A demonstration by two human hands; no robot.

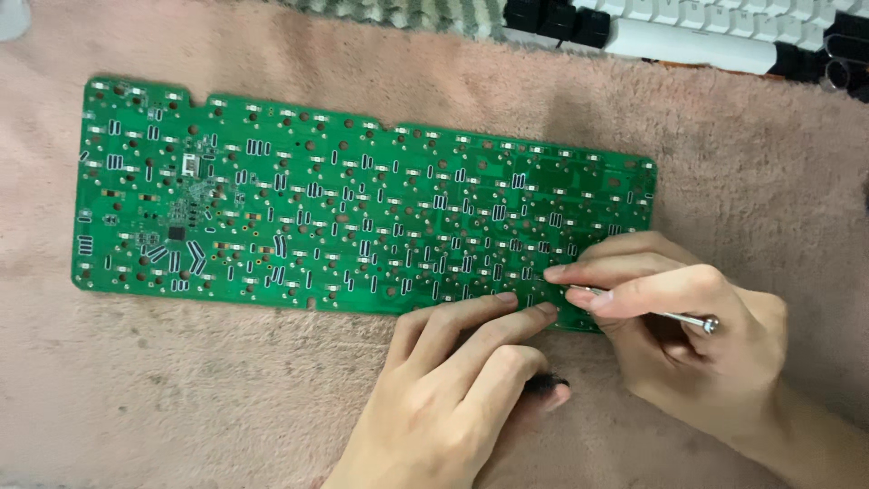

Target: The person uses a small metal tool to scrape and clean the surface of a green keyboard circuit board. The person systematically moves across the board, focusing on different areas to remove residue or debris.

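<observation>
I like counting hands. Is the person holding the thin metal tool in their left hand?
No, the right hand pinches the thin metal tool; the left hand only rests its fingertips on the green circuit board.

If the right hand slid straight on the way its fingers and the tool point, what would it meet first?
The right hand points left along the green circuit board with its thin metal tool. It would likely first meet the left hand's fingertips, close ahead on the board's lower edge.

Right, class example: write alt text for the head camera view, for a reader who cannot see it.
Two bare hands work at the lower right edge of a long green circuit board lying on a pink fuzzy cloth. The right hand grips a thin metal tool; the left hand rests its fingertips on the board. A black-and-white keyboard lies along the top.
</observation>
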